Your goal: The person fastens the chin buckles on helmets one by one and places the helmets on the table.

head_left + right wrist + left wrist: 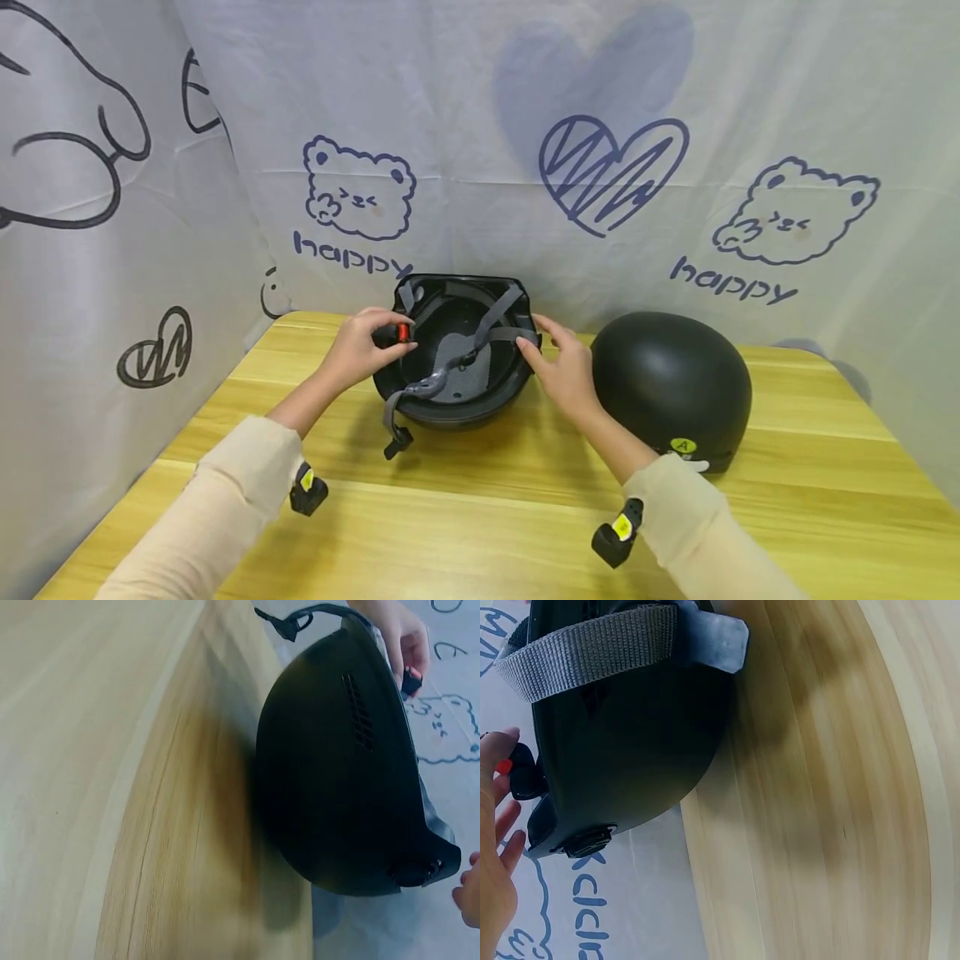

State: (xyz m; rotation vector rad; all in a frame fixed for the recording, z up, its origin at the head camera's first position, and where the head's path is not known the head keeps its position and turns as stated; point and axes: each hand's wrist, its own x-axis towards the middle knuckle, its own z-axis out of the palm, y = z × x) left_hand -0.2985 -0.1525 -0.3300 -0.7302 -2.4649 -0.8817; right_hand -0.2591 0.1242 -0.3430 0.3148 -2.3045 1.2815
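A black helmet (pixel 461 412) stands upside down on the table, its padded inside and grey straps (pixel 502 308) facing me. At its left rim my left hand (pixel 363 350) pinches a black buckle with a red part (pixel 404 333) between thumb and fingers. My right hand (pixel 564 367) holds the helmet's right rim, thumb over the inner side by a strap and fingers outside. A clear chin pad (pixel 427 384) sits on the strap across the opening. From the strap's loose end, a black clip (pixel 398 443) hangs over the front rim.
A second black helmet (pixel 671 383) with a round yellow sticker (pixel 683 445) rests dome up, close to my right forearm. The wood-grain table (pixel 420 533) runs back to a white cloth (pixel 465 217) with drawn bears and hearts.
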